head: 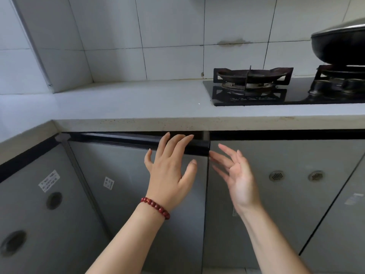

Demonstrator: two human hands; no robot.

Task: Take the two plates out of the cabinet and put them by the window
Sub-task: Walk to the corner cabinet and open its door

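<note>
A grey cabinet door (pixel 126 175) below the worktop stands slightly ajar, its black top rail (pixel 122 138) tilted out from the frame. My left hand (pixel 169 167), with a red bead bracelet on the wrist, is spread open and its fingertips lie on the right end of that rail. My right hand (pixel 237 175) is open too, palm turned left, its fingertips at the door's right edge. No plates are visible; the cabinet's inside is hidden behind the door.
A pale worktop (pixel 128 103) runs above the cabinets and turns the corner at left. A black gas hob (pixel 296 95) sits on it at right, with a lidded black wok (pixel 341 44) on the far burner. More grey doors (pixel 276 204) flank the ajar one.
</note>
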